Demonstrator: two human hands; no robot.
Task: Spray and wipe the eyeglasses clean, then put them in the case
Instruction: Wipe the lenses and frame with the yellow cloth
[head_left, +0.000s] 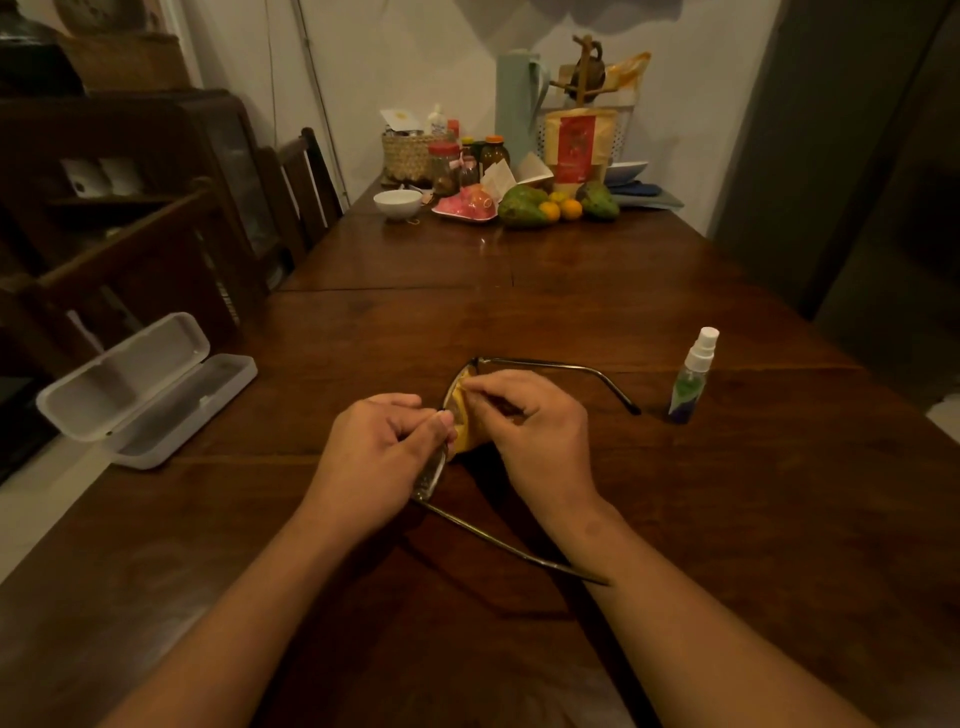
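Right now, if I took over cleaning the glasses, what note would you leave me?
The left hand grips the eyeglasses by one lens rim. The right hand pinches the yellow cloth against the other lens. The spray bottle stands upright to the right; the white case lies open to the left. Wiping is under way; spraying cannot be confirmed. Left: finish wiping, fold them, put them in the case.

L hand (375, 441), R hand (532, 431): fingers curled

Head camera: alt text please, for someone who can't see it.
The left hand grips the eyeglasses while the right hand pinches a yellow cloth on one lens, over a wooden table. An open white case lies left; a spray bottle stands right.
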